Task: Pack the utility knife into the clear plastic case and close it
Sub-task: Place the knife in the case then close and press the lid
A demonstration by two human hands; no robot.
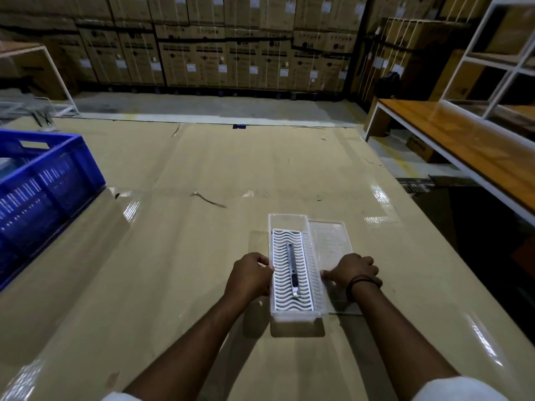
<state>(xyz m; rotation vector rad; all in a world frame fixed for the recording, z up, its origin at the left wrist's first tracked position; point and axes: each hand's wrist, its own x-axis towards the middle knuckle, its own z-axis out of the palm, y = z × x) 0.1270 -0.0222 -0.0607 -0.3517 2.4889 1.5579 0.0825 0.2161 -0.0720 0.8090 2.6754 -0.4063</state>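
A clear plastic case (287, 220) stands open on the cardboard-covered table, with a white wavy insert in its bottom. The silver utility knife (291, 269) lies lengthwise on that insert, inside the case. The clear lid (331, 241) lies flat on the table just right of the case, touching its side. My left hand (250, 274) grips the case's left wall. My right hand (354, 269) rests at the case's right wall with fingers curled on the near part of the lid; whether it grips the lid or the wall is unclear.
A blue plastic crate (43, 180) stands at the table's left edge. A wooden bench (463, 146) and a white shelf frame (492, 62) are to the right. Stacked cardboard boxes (220, 44) line the back wall.
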